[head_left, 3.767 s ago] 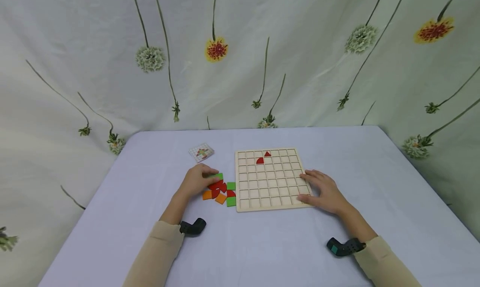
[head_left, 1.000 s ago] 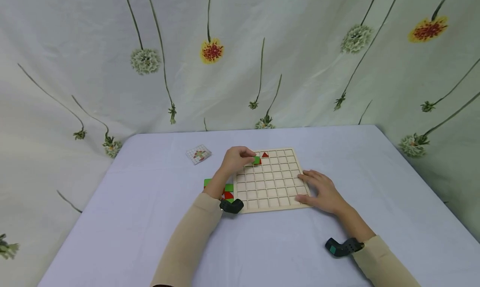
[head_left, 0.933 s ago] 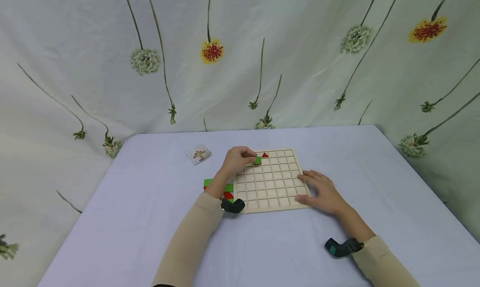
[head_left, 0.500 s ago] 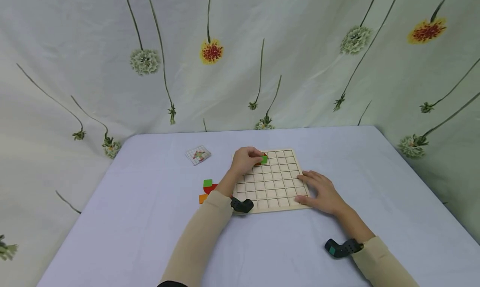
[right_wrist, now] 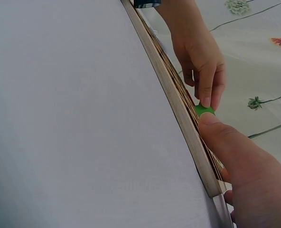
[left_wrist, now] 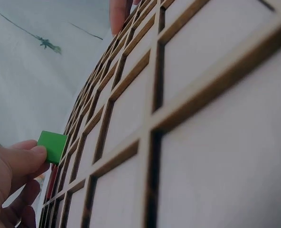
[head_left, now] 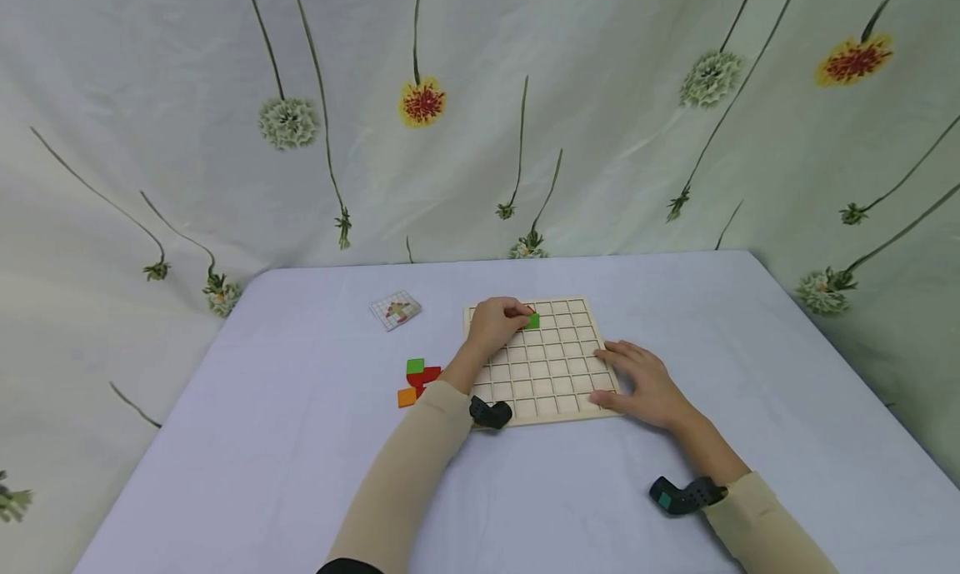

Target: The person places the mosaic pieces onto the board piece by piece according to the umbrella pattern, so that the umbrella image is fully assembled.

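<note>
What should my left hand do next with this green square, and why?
Probably ease the green square down into a cell of the wooden board, then let go. Your left hand is pinching it, and the left wrist view shows it above the grid ridges, not seated. Your right hand rests at the board's right edge, which may help steady it.

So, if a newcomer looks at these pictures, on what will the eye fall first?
Probably on the bright green square tile, pinched by the left hand at the far part of the pale wooden grid board. Next might come the small cluster of flat red, green and orange pieces, left of the board. Behind, the red-and-yellow printed flowers stand out on the pale cloth backdrop.
</note>
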`<state>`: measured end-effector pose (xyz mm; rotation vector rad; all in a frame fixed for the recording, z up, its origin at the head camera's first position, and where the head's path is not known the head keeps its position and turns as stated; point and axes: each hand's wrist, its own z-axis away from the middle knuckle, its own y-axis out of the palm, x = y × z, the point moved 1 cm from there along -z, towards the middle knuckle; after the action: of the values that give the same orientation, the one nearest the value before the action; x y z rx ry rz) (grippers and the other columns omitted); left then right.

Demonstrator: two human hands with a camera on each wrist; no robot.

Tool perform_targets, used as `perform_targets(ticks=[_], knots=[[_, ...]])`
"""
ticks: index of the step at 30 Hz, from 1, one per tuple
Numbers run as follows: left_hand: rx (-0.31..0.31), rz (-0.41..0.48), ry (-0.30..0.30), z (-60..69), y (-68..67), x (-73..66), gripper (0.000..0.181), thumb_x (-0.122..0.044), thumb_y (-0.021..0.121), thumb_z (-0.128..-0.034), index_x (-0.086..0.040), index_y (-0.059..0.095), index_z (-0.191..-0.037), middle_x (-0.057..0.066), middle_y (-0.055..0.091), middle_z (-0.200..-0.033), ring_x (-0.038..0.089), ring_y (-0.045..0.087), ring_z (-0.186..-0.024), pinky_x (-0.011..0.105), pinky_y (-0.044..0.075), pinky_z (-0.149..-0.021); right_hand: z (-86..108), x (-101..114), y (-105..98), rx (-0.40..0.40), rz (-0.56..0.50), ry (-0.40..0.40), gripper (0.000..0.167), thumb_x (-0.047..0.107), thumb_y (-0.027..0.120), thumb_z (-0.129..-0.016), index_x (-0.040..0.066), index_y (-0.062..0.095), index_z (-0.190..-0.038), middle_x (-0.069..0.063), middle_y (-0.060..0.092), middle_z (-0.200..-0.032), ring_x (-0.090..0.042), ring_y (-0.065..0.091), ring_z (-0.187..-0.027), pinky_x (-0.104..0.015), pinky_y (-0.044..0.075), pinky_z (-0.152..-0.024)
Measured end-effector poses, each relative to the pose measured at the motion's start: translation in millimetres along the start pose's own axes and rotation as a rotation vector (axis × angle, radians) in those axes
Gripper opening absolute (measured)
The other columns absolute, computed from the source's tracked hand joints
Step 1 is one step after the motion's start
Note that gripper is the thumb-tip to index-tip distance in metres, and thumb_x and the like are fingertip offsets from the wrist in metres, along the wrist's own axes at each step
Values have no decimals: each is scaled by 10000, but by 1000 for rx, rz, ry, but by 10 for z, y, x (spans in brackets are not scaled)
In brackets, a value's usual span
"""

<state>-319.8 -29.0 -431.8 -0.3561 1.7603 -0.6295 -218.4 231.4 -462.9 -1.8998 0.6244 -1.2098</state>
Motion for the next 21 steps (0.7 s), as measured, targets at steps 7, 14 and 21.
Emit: perform_targets(ticks=[7,14,21], knots=[[0,-73,16,-12,14,-1,94,-144,697,-911,-132,780,-953,42,686,-1014,206,599,-876,346,477,-746,1,3,2,-3,-6,-1,703,448,747,-813,66,552,-1370,-199,451,-1446,-429,307,-1371,-627,179,-1073],[8,-202,54,-16,19,8,116,-147,700,-908,-101,789,-967,100,661,-1037,267,594,-1002,409,454,-919,5,3,10,-1,-3,-1,706,453,746,-813,69,551,-1372,-195,454,-1445,-430,311,-1369,-629,184,-1071],[6,-212,92,-30,46,52,104,-145,708,-900,-106,795,-942,71,666,-986,242,608,-958,410,446,-941,4,3,-2,-8,6,-5,709,451,748,-808,68,552,-1371,-192,458,-1444,-421,317,-1367,-628,189,-1071]])
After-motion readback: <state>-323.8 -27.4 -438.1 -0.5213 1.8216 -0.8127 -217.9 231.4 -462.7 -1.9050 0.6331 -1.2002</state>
